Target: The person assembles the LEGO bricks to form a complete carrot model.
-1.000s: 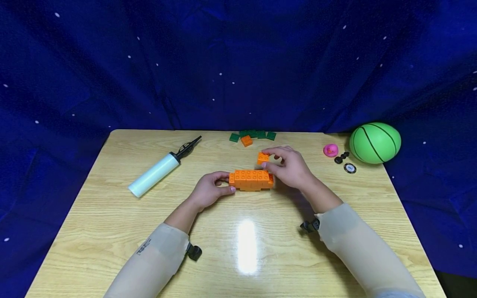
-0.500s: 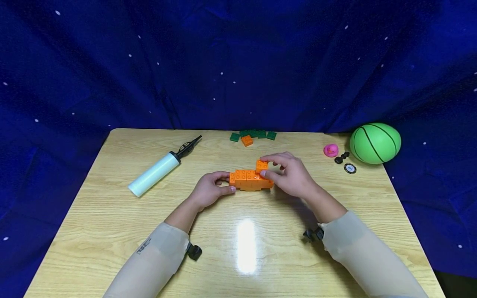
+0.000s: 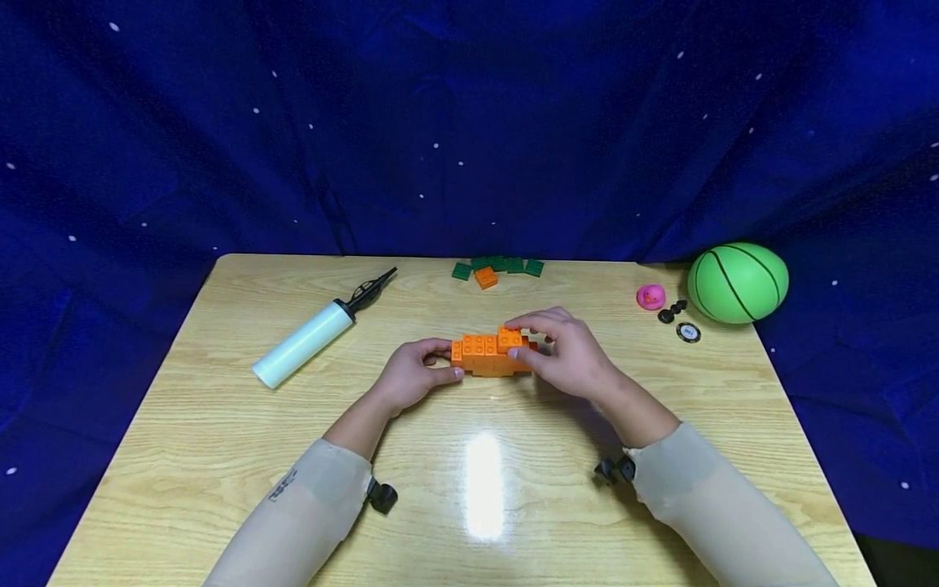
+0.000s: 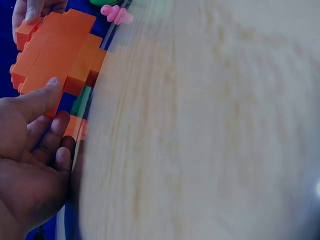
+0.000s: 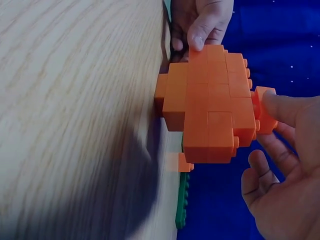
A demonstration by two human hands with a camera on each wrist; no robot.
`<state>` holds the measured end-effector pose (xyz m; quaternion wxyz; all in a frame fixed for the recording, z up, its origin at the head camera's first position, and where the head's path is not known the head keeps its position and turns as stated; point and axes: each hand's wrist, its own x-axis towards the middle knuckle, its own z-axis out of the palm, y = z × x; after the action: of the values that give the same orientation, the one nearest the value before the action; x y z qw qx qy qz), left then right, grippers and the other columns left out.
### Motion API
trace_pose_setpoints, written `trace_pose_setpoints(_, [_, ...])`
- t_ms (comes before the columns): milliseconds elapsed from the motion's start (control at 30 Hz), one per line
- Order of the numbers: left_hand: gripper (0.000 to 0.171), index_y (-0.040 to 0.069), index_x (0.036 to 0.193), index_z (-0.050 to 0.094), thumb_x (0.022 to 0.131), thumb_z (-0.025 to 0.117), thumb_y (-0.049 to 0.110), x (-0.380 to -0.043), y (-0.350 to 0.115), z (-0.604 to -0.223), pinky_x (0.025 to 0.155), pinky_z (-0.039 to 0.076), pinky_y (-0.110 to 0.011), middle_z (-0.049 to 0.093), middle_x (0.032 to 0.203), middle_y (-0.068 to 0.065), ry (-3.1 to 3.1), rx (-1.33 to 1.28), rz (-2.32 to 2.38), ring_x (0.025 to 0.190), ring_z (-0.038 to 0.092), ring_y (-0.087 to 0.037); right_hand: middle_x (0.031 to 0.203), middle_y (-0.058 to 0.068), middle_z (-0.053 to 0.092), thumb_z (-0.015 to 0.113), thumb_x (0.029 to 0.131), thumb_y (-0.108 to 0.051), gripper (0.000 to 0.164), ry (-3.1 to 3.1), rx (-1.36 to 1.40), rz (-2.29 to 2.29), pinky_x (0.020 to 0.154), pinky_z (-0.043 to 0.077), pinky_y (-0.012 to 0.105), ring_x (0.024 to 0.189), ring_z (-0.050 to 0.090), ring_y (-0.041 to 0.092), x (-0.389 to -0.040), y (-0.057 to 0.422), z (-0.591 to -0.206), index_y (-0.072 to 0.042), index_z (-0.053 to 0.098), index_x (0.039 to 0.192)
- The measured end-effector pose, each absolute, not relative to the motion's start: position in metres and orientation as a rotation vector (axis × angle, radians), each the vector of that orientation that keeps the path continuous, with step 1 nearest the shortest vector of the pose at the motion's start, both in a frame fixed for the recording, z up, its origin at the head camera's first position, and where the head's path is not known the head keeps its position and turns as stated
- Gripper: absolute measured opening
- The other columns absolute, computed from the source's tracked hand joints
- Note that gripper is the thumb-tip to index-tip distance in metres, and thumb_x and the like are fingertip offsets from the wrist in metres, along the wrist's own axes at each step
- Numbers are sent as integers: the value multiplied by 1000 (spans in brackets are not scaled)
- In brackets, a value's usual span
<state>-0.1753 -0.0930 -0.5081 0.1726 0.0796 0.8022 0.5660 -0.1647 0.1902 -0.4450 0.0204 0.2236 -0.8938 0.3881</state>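
An orange toy-brick build (image 3: pixel 484 364), several bricks joined in stacked layers with studs on top, stands mid-table. My left hand (image 3: pixel 409 377) grips its left end, thumb on the near face and fingers round behind. In the right wrist view the build (image 5: pixel 210 100) shows its stepped side, wider above than at the table. Between the thumb and fingers of my right hand (image 3: pixel 568 350) is a small orange brick (image 3: pixel 509 339), pinched on the studs right of the middle. From the right wrist this brick (image 5: pixel 269 122) sits slightly tilted, right at the studs.
Another orange brick (image 3: pixel 486 278) lies at the back beside several green bricks (image 3: pixel 515 266). A pale hand pump (image 3: pixel 304 344) with a black nozzle lies at left. On the right are a green ball (image 3: pixel 738 283), a pink rubber duck (image 3: pixel 650 297), a small black piece (image 3: pixel 666 315) and a poker chip (image 3: pixel 688 332).
My right hand has brought the small orange brick down from behind the build onto its top, then slightly left. My left hand has stayed in place on the build.
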Motion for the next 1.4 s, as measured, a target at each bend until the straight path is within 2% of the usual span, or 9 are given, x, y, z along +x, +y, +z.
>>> trace_pose_setpoints(233, [47,13,132,70,88,86,21,-175,-93,-508,103,50,-43,71,122,-1,2275,221,1605,116,65,-21,127,-5,69,80,94,-27,33,-2784,690,1173,76,49,39,111,60,23,-164,190,-446,-26,74,127])
trace_pose_setpoints(467, [47,13,131,71,87,86,21,-175,-92,-508,104,50,-44,71,122,-2,2278,219,1609,117,65,-22,126,-3,70,80,94,-26,34,-2749,726,1147,81,51,47,112,59,22,-164,189,-448,-24,74,127])
trace_pose_setpoints(833, [49,12,132,70,87,87,21,-175,-91,-508,104,50,-45,71,123,-2,2288,212,1590,118,65,-23,125,-2,71,81,93,-22,33,-2735,744,1118,85,52,47,112,58,19,-163,189,-446,-22,75,126])
trace_pose_setpoints(1100, [49,12,132,70,87,87,22,-175,-91,-510,107,48,-45,71,125,-2,2290,190,1576,121,64,-23,123,1,72,82,91,-20,33,-2763,743,1083,97,50,48,113,57,22,-164,186,-444,-18,76,124])
trace_pose_setpoints(1400, [51,7,131,71,85,88,19,-177,-92,-509,107,49,-44,69,131,-6,2284,169,1596,124,63,-25,118,0,74,86,88,-19,33,-2751,753,1050,97,49,47,112,57,22,-166,183,-444,-16,77,120])
